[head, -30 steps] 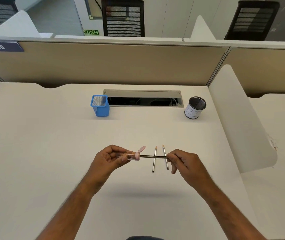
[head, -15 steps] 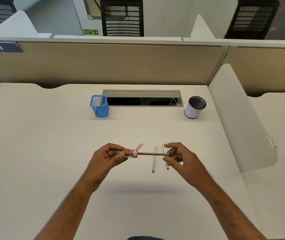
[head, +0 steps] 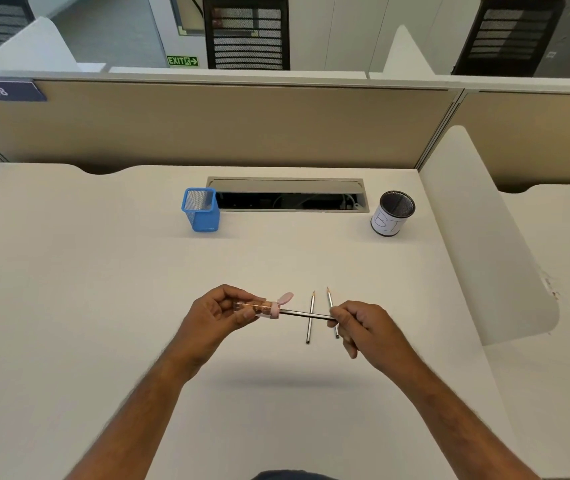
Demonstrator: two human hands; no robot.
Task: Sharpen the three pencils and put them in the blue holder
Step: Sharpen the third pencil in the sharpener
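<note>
My left hand (head: 219,315) grips a clear sharpener (head: 259,308) with a pink cap, its flap standing open. A dark pencil (head: 306,314) runs level from the sharpener's mouth to my right hand (head: 363,327), whose fingers pinch the far end. Both hands hover above the white desk (head: 68,306). Under the held pencil lie two other pencils, one (head: 310,318) and one (head: 331,301) partly hidden by my right fingers, points facing away from me. The blue mesh holder (head: 201,209) stands upright at the back left, empty as far as I can see.
A black mesh cup (head: 393,213) with a white paper label stands at the back right. An open cable slot (head: 288,197) runs between the two cups. A white side divider (head: 484,244) rises on the right, and a beige partition closes the back.
My right fingers, spread loose around the pencil end half a second ago, have closed on it again. The sharpener and pencil stay in about the same place.
</note>
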